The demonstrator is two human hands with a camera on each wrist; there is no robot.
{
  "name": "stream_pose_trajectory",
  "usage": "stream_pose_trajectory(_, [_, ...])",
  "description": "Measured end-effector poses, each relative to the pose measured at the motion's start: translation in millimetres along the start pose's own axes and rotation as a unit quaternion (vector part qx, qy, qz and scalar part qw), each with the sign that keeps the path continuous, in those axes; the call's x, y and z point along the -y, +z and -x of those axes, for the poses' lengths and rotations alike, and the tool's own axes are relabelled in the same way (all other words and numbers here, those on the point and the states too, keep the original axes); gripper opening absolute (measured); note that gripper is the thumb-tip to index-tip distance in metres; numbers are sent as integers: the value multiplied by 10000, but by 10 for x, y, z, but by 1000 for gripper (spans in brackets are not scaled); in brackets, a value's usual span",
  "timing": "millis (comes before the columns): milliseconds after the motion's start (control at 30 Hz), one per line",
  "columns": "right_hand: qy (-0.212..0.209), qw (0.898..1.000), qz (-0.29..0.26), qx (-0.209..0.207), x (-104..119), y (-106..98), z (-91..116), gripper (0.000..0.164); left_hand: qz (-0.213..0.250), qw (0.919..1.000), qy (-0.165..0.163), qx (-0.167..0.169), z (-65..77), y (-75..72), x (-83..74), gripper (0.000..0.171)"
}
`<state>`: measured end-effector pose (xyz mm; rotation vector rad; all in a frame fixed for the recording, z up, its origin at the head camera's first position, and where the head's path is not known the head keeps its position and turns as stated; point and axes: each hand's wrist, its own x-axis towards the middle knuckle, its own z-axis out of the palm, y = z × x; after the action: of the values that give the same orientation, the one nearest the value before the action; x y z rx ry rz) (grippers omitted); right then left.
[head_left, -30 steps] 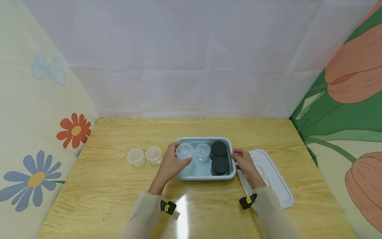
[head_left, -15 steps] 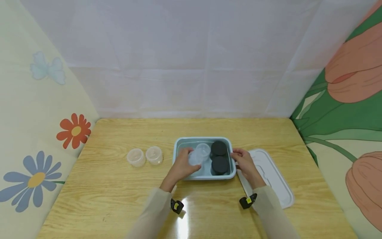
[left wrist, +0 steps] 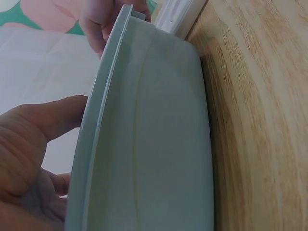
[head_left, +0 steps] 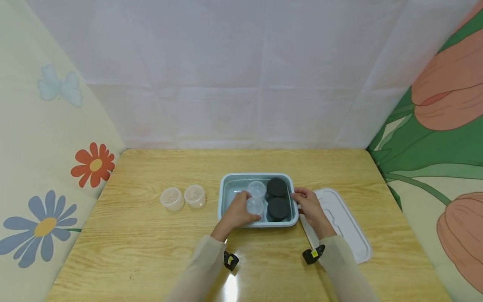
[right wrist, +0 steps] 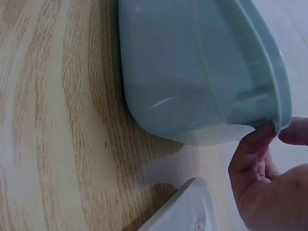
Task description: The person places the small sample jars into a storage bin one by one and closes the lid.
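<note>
A light blue plastic box [head_left: 225,205] sits on the table, its outer wall [left wrist: 163,130] filling much of the left wrist view. Inside it, the left hand [head_left: 237,212] holds a clear plastic cup [head_left: 255,206] between thumb and fingers, at the front middle. Just behind that cup is another clear cup [head_left: 256,188]. To their right are two black round-topped containers [head_left: 277,187], one in front of the other. The right hand [head_left: 311,209] pinches the box's right rim; its thumb and fingers show around the edge in the right wrist view. The held cup is hidden in both wrist views.
Two more clear cups [head_left: 172,199] stand on the wooden table [head_left: 151,247] left of the box. A white lid [head_left: 345,226] lies at the right, partly behind the right forearm. A pale cloth [head_left: 241,84] hangs behind the table, with patterned panels at both sides.
The left hand has carried its clear cup rightward and toward the front, from the box's left side to beside the black containers. The right hand has stayed on the rim.
</note>
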<state>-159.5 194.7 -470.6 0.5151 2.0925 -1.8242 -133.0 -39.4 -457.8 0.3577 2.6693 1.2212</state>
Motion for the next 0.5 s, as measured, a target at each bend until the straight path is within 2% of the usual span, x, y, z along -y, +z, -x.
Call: stream_pose_trajectory(500, [20,10000,10,21,1,-3,3,35,-144,9996,-227,98,-40,84,-73,60])
